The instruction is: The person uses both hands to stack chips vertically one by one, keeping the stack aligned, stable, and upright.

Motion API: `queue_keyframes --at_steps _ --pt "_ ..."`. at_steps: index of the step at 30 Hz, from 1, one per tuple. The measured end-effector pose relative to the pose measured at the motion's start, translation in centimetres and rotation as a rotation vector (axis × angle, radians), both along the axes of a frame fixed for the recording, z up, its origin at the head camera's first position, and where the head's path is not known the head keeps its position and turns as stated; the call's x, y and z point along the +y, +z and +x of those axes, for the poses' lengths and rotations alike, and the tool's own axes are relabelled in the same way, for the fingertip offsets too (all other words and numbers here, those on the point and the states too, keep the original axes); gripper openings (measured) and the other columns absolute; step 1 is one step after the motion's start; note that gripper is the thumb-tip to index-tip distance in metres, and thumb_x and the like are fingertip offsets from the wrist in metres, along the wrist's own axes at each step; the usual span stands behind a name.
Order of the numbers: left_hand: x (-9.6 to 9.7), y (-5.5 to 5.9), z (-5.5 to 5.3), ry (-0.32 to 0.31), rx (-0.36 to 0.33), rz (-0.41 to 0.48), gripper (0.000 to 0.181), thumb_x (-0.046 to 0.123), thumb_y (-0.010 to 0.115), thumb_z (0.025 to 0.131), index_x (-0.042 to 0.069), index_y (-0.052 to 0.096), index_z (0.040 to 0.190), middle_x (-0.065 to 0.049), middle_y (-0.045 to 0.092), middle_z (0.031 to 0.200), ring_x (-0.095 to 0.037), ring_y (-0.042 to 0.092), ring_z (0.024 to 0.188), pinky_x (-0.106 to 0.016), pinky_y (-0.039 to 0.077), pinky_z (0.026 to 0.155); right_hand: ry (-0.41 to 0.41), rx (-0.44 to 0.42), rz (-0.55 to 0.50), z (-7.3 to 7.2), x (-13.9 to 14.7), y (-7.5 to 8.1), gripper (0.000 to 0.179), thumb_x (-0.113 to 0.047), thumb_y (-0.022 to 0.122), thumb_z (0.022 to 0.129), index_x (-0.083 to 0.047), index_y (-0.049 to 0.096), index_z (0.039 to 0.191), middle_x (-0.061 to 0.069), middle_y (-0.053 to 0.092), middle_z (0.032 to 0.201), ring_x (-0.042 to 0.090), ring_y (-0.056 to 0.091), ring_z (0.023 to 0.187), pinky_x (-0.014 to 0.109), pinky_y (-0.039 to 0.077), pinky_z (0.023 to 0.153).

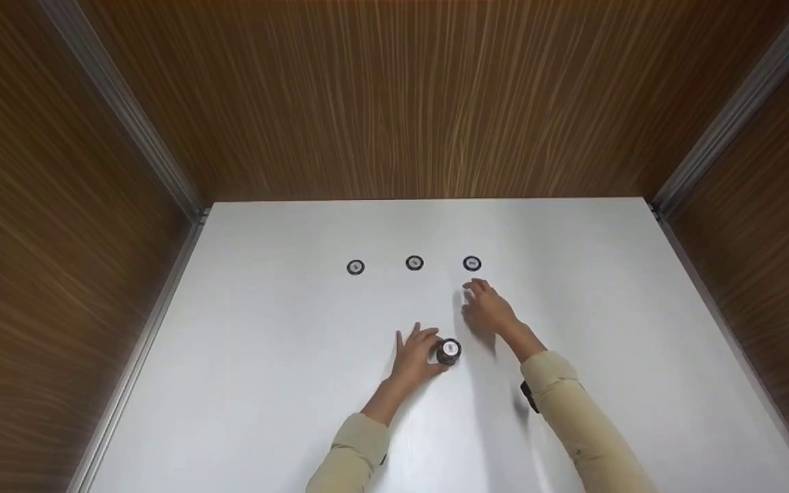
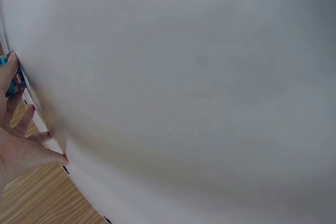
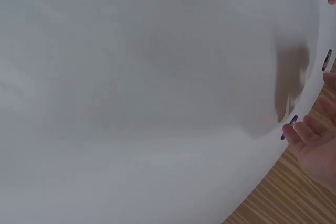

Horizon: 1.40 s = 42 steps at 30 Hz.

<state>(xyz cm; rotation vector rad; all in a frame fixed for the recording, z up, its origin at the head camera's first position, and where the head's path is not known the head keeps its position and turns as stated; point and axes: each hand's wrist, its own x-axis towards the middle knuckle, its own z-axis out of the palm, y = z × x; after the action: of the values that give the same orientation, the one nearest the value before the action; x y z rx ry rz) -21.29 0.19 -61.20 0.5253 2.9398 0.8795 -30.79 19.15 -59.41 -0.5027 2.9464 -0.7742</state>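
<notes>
On the white table, a stack of poker chips (image 1: 448, 351) stands upright, black-rimmed with a pale centre on top. The thumb and index finger of my left hand (image 1: 414, 357) grip its left side, while the other fingers spread forward. In the left wrist view the stack's edge (image 2: 19, 82) shows blue and dark bands. My right hand (image 1: 490, 311) is over the table just below the right single chip (image 1: 472, 263), its fingers loosely bent with nothing between them. Two more single chips, a middle one (image 1: 414, 263) and a left one (image 1: 355, 267), lie flat in the same row.
The white table (image 1: 264, 383) is bounded by a brown wood-grain panel (image 1: 394, 103) at the back, with similar panels at left (image 1: 59, 274) and right (image 1: 764, 205). Grey metal rails (image 1: 127, 109) run along the corners.
</notes>
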Motion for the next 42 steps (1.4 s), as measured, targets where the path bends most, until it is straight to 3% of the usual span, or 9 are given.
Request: queue_keyframes --at_steps 5,10,15,19,27,30,34,38,42 --pt "0.2 0.0 0.1 -0.005 0.012 0.012 0.043 0.026 0.079 0.070 0.014 0.062 0.108 -0.004 0.050 0.130 -0.033 0.030 0.130 -0.061 0.010 0.103 -0.034 -0.064 0.101 -1.1 0.2 -0.7 0.061 -0.021 0.058 0.089 0.008 0.031 0.136 0.031 0.029 0.138 0.044 0.032 0.124 0.051 0.029 0.101" --pt "0.1 -0.1 -0.1 -0.011 0.035 0.030 0.042 0.025 0.079 0.069 0.014 0.063 0.106 -0.005 0.051 0.128 -0.035 0.031 0.129 -0.062 0.011 0.102 -0.032 0.004 0.249 -1.9 0.3 -0.7 0.068 -0.033 0.054 0.092 0.007 0.027 0.139 0.027 0.021 0.144 0.043 0.031 0.125 0.054 0.031 0.098" --pt "0.0 -0.1 -0.1 -0.010 0.034 0.025 0.043 0.025 0.079 0.070 0.013 0.063 0.107 -0.005 0.051 0.128 -0.035 0.031 0.129 -0.063 0.012 0.102 -0.020 0.017 0.343 -2.2 0.2 -0.7 0.067 -0.041 0.046 0.094 0.003 0.027 0.141 0.019 0.025 0.146 0.038 0.030 0.127 0.053 0.029 0.099" --pt "-0.1 -0.1 0.0 -0.008 0.030 0.031 0.043 0.025 0.079 0.070 0.013 0.063 0.107 -0.005 0.051 0.128 -0.035 0.031 0.129 -0.063 0.011 0.102 -0.034 0.033 0.324 -2.3 0.1 -0.9 0.061 -0.039 0.046 0.095 0.001 0.032 0.139 0.017 0.033 0.142 0.037 0.032 0.125 0.053 0.029 0.099" --pt "-0.2 -0.1 0.2 0.011 -0.008 0.038 0.044 0.025 0.079 0.070 0.014 0.062 0.109 -0.004 0.050 0.130 -0.033 0.028 0.130 -0.061 0.007 0.103 -0.093 0.205 0.178 -1.6 0.6 -1.7 0.041 -0.020 0.060 0.087 0.003 0.051 0.119 0.020 0.052 0.113 0.037 0.047 0.102 0.050 0.043 0.082" --pt "-0.2 -0.2 0.3 0.012 -0.011 0.033 0.044 0.026 0.079 0.070 0.014 0.062 0.109 -0.004 0.050 0.130 -0.033 0.028 0.131 -0.060 0.007 0.104 -0.103 0.221 0.129 -1.3 0.9 -1.9 0.039 -0.014 0.058 0.088 0.003 0.049 0.122 0.022 0.048 0.121 0.038 0.045 0.108 0.051 0.042 0.084" --pt "-0.1 -0.2 0.3 0.008 -0.007 0.018 0.043 0.026 0.079 0.071 0.015 0.063 0.109 -0.004 0.050 0.130 -0.032 0.029 0.131 -0.060 0.008 0.104 -0.049 0.186 0.122 -1.0 1.2 -1.9 0.039 -0.009 0.047 0.094 0.002 0.044 0.131 0.022 0.036 0.139 0.041 0.035 0.123 0.052 0.035 0.096" --pt "0.0 -0.3 0.2 0.005 -0.003 0.023 0.042 0.025 0.079 0.071 0.014 0.063 0.108 -0.004 0.050 0.130 -0.033 0.029 0.130 -0.060 0.009 0.104 0.000 0.148 0.118 -1.0 1.3 -1.8 0.036 -0.008 0.039 0.097 0.001 0.046 0.131 0.023 0.037 0.138 0.042 0.033 0.125 0.051 0.030 0.100" --pt "0.0 -0.3 0.2 0.006 0.006 0.023 0.042 0.025 0.079 0.070 0.014 0.063 0.107 -0.004 0.051 0.129 -0.033 0.030 0.130 -0.060 0.010 0.103 -0.003 0.172 0.117 -1.0 1.3 -1.8 0.032 -0.008 0.041 0.096 -0.001 0.052 0.126 0.023 0.042 0.134 0.040 0.040 0.120 0.055 0.037 0.093"
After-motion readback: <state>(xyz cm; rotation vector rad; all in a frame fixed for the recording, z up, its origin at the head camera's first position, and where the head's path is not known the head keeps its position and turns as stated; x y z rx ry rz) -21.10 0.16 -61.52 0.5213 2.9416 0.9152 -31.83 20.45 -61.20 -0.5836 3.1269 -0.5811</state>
